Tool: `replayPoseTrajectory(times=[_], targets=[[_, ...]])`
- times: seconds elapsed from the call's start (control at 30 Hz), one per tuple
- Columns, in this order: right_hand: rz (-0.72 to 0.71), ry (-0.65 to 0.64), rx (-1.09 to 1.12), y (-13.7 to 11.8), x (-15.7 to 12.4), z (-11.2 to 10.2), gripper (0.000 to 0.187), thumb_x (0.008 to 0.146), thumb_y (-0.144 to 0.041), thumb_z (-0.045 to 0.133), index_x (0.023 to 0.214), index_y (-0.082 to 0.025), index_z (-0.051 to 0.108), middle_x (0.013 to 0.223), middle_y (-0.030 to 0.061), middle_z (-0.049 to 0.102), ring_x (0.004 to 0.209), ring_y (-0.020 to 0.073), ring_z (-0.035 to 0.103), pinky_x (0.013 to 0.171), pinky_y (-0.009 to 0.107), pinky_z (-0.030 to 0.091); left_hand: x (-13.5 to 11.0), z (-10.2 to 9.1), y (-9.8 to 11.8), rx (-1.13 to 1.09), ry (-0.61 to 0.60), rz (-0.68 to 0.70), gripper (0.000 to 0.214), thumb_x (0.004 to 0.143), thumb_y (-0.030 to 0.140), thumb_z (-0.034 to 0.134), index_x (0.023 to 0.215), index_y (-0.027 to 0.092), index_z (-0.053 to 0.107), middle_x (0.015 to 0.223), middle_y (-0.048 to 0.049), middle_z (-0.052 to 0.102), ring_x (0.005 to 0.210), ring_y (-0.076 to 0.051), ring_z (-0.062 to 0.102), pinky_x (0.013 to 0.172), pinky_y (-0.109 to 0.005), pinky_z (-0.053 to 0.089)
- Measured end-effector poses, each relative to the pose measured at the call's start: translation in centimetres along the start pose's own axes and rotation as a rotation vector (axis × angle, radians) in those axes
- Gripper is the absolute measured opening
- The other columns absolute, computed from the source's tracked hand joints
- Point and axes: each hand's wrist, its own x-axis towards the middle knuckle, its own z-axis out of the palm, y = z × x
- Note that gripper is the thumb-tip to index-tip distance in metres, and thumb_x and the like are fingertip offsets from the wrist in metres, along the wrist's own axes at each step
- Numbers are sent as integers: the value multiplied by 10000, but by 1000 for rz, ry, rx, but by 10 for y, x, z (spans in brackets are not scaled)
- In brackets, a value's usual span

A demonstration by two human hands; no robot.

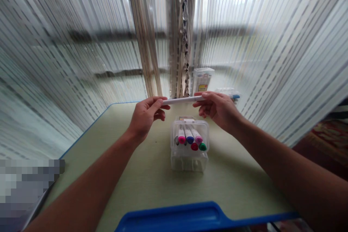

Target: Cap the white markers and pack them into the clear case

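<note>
A white marker pen (181, 100) is stretched level between my two hands, above the table. My left hand (146, 115) pinches one end between thumb and fingers. At the other end, my right hand (217, 108) grips the pen with thumb and forefinger, its other fingers curled below. Under the pen stands a clear plastic case (174, 148) with several markers in it. Their ends show pink (182, 140), blue (190, 140), red (194, 146) and green (202, 146).
The pale green table (130, 185) has a blue edge and a blue tray-like ledge (174, 214) in front. Behind my right hand stand a tall clear box (203, 78) and another clear case (227, 90). String curtains (103, 54) hang along the far side.
</note>
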Motion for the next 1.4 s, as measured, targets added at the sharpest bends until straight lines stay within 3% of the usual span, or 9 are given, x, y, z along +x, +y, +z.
replayPoseTrajectory(times=[0.3,0.43,0.57,0.8,1.17,1.4], targets=[[21,14,27,-1,0,0,218,855,-247,575,934,-127,740,736,86,771,470,145,648,429,237,476,0,1,2,-72,3,-38,221,857,255,627,990,99,709,762,-94,741,536,-129,612,548,-265,487],[-4,4,7,0,1,0,186,836,-287,689,922,-132,746,730,82,770,472,130,654,422,211,471,0,1,2,-15,0,-6,239,847,281,663,989,97,717,742,-72,727,542,-112,599,554,-248,486],[-41,-28,-38,3,1,0,292,707,-330,871,905,-154,747,720,59,767,460,110,639,417,198,464,-2,1,-1,86,-6,54,306,767,300,788,1000,109,732,668,-2,657,534,-87,560,554,-228,477],[-70,-42,-102,6,0,-1,354,619,-349,935,848,-155,746,670,35,747,452,108,634,411,201,468,-3,1,-2,177,-21,103,300,715,344,850,878,120,735,658,6,648,527,-79,554,527,-215,446],[-17,16,-54,2,0,0,241,709,-319,857,852,-150,762,708,72,763,450,116,631,393,202,447,-1,2,-2,12,-9,10,182,843,246,702,962,110,716,783,-64,719,558,-92,588,566,-234,509],[52,79,-22,-4,-2,3,137,802,-197,652,860,-145,765,691,85,764,433,135,627,390,218,456,0,2,-2,-103,-14,-38,176,941,207,547,979,107,687,769,-86,732,539,-108,598,557,-245,511]])
